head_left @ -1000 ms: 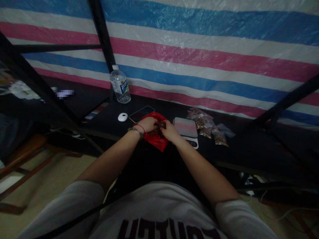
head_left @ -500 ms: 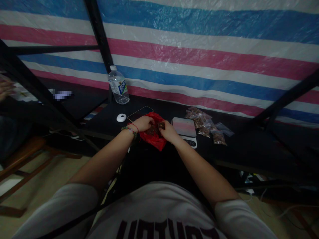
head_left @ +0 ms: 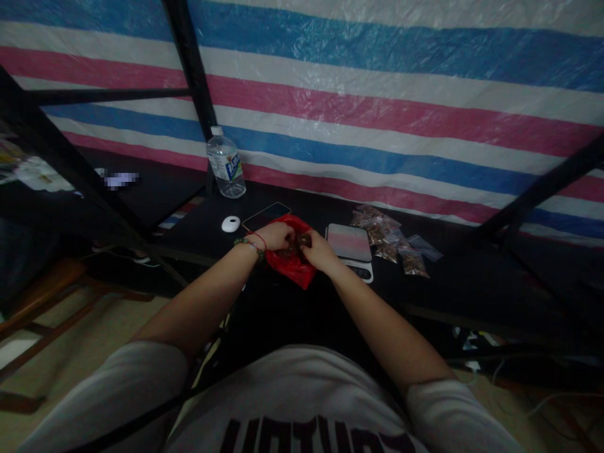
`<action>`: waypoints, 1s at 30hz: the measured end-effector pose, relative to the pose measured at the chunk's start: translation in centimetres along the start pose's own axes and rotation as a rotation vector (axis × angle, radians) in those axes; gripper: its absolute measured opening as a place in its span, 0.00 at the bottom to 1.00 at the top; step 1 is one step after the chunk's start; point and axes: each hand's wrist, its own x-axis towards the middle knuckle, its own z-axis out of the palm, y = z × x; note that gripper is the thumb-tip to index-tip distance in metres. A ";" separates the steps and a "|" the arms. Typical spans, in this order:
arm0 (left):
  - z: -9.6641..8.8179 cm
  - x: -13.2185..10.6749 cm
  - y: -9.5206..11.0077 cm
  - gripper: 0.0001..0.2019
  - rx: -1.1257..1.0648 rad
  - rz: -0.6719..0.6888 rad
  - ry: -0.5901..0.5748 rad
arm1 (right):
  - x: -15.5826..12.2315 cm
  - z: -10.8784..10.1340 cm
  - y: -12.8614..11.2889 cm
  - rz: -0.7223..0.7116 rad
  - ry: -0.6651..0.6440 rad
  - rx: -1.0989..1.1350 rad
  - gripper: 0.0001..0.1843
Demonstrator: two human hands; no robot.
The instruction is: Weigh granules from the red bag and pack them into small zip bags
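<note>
A red plastic bag (head_left: 293, 267) lies on the black table (head_left: 453, 283) right in front of me, with brown bits showing in its mouth. My left hand (head_left: 276, 236), with bracelets at the wrist, is closed on the bag's left edge. My right hand (head_left: 317, 250) is closed at the bag's right side, its fingers pinched around a small brownish packet (head_left: 304, 239); the dim light hides what is in it.
A small kitchen scale (head_left: 352, 246) sits just right of the bag. Several small clear packets of brown bits (head_left: 391, 242) lie beyond it. A phone (head_left: 267, 216), a white round object (head_left: 231, 223) and a water bottle (head_left: 225, 165) stand to the left. Black frame bars cross the striped tarpaulin.
Both hands stay at the red bag; the fingers have drawn slightly closer together over its mouth. The view has shifted a little.
</note>
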 end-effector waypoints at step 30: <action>-3.4 -2.3 2.4 0.12 -0.098 0.002 0.305 | -0.1 -0.1 -0.2 -0.041 0.015 0.066 0.18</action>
